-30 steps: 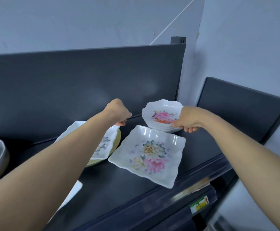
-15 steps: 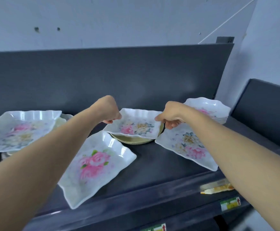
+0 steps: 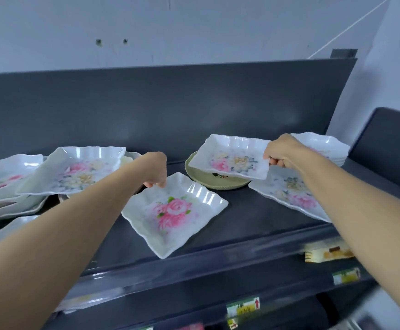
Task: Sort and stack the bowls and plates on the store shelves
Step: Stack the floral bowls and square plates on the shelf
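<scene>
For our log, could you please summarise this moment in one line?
right hand: grips square plate over tan dish | left hand: at rose plate corner

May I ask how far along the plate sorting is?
Partly done: square plates are piled at the left and small dishes at the far right. In hand: the right hand holds a floral plate over the tan round plate, the left hand grips the pink-rose plate. Left: those, plus the loose plate at right.
</scene>
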A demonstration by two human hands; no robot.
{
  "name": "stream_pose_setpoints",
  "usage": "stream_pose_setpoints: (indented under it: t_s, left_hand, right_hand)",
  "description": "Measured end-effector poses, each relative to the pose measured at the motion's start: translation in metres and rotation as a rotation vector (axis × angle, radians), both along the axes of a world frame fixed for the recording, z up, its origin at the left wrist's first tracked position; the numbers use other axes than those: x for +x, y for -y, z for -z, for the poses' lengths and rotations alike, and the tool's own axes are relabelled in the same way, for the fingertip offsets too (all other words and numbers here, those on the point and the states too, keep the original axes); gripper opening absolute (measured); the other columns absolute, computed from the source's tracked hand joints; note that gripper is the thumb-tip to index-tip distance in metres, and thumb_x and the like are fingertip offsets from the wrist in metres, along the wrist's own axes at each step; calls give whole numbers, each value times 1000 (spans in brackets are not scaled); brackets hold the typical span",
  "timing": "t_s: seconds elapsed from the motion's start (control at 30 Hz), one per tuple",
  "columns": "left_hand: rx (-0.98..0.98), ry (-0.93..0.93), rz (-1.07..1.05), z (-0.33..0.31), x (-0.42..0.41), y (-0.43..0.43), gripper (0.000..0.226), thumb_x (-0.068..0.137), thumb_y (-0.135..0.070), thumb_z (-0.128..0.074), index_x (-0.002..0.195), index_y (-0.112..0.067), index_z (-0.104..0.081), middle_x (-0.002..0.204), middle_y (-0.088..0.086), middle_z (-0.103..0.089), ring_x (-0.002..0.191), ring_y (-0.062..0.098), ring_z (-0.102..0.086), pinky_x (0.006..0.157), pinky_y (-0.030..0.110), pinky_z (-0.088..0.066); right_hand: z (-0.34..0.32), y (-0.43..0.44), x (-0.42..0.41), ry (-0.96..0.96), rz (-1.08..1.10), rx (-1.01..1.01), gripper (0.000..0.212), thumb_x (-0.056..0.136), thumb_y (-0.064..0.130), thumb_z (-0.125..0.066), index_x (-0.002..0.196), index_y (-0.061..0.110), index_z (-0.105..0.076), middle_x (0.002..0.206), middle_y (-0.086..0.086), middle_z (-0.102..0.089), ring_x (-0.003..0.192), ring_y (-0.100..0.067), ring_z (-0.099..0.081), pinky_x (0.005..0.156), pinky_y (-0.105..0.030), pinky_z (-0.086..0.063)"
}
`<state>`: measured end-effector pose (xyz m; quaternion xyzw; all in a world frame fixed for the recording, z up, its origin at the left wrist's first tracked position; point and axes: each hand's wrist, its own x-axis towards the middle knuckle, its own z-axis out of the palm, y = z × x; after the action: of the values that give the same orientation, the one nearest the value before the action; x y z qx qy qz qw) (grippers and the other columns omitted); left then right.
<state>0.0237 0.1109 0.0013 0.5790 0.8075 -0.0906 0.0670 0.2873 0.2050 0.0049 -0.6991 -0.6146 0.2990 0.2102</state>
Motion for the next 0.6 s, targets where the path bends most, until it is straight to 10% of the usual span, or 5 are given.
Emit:
stream_pose_setpoints:
  t_s: [0.13,0.4,0.6]
  left_hand:
    - [-6,-34,21,9,1,4,39,91,-11,-46,52,-12,-49,25,-8,-48,32,3,-48,50,17,-41]
    - [113,2,71,21,-2,10,36,82,6,-42,49,-7,-44,52,3,-52,47,15,-49,62,28,-47]
    - [121,-45,137,23,-7,12,31,80,-1,-56,54,-8,-41,56,3,-44,50,16,-41,55,27,-39]
  right_hand:
    - [-11,21,32,-50,65,46,25,85,-5,-55,99,15,-60,57,-12,-47,46,-18,-35,44,-25,-27]
    - [9,68,99,-132,317,3,19,84,-11,-47,73,4,-52,57,-10,-40,20,-9,-34,29,-9,-20]
    - [27,83,119,-126,409,-68,20,84,-9,-47,70,5,-51,60,-10,-41,47,-14,-28,33,-14,-17]
